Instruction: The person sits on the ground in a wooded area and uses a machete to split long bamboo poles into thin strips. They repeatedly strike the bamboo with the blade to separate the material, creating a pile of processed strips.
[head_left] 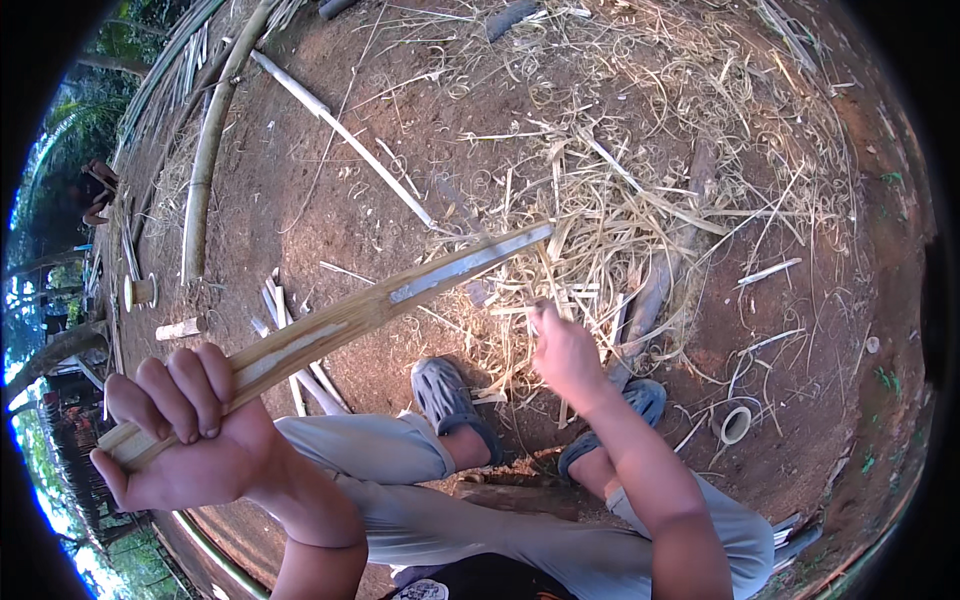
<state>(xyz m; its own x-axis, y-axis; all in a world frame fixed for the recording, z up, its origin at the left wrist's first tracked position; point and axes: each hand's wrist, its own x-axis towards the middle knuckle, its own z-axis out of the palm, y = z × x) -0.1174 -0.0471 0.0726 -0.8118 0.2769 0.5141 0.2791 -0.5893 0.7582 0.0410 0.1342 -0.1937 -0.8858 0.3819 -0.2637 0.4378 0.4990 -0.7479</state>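
My left hand (195, 430) is wrapped round the near end of a long split bamboo slat (340, 325). The slat slants up to the right, with a node near its middle and a pale whitish face toward its far end. Just below that far tip, my right hand (565, 355) is closed in a pinch, a little blurred. A thin bamboo strip (547, 265) runs from the slat's tip down to these fingers. Under the tip lies a heap of curled bamboo shavings (620, 235) on the brown earth.
A bamboo pole (208, 160) and a thinner pale stick (345, 127) lie at the far left. Cut bamboo pieces (285, 330) rest left of my grey clogs (445, 395). A dark log (655, 295) crosses the shavings. A short hollow bamboo section (735, 424) lies at right.
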